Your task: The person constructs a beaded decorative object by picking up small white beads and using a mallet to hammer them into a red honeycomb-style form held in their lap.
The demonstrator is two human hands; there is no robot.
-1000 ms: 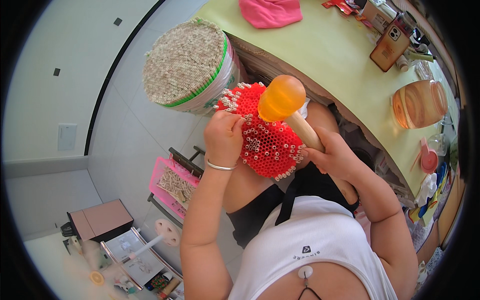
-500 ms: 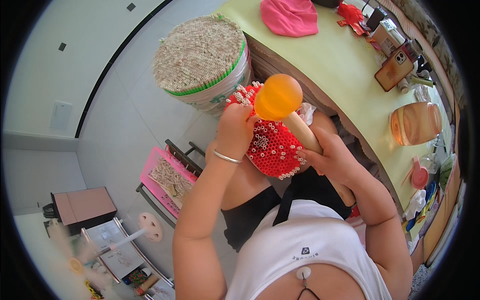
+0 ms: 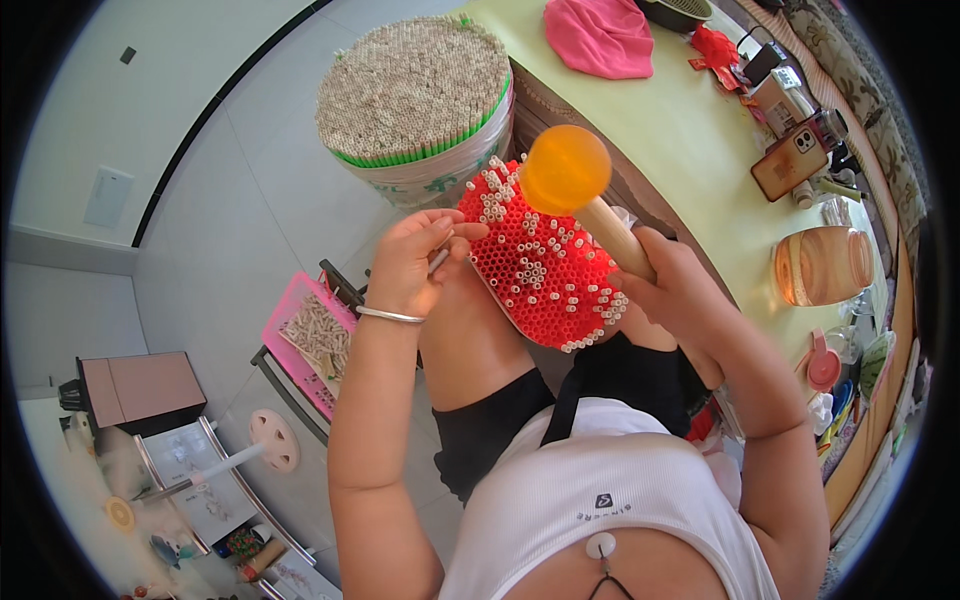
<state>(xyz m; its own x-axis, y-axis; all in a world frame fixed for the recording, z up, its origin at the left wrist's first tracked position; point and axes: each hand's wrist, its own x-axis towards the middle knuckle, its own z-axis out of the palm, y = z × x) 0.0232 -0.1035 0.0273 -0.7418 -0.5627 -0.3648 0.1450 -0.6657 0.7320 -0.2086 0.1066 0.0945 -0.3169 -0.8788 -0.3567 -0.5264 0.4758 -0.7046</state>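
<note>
A red holed board [image 3: 540,262] studded with white pegs rests on my raised knee. My left hand [image 3: 412,262] pinches a thin white stick [image 3: 440,260] at the board's left edge. My right hand [image 3: 682,292] grips the wooden handle of a mallet with an orange round head [image 3: 565,170], which hovers over the board's upper part. A large tub packed with white, green-tipped sticks [image 3: 418,95] stands just beyond the board.
A yellow-green table [image 3: 660,120] on the right carries a pink cloth [image 3: 598,35], a phone [image 3: 790,155], and an amber jar [image 3: 822,265]. On the floor to the left are a pink tray of sticks [image 3: 305,335] and a brown box [image 3: 135,385].
My left hand has come off the board's face to its left edge with a stick pinched in its fingers. The mallet stays over the board.
</note>
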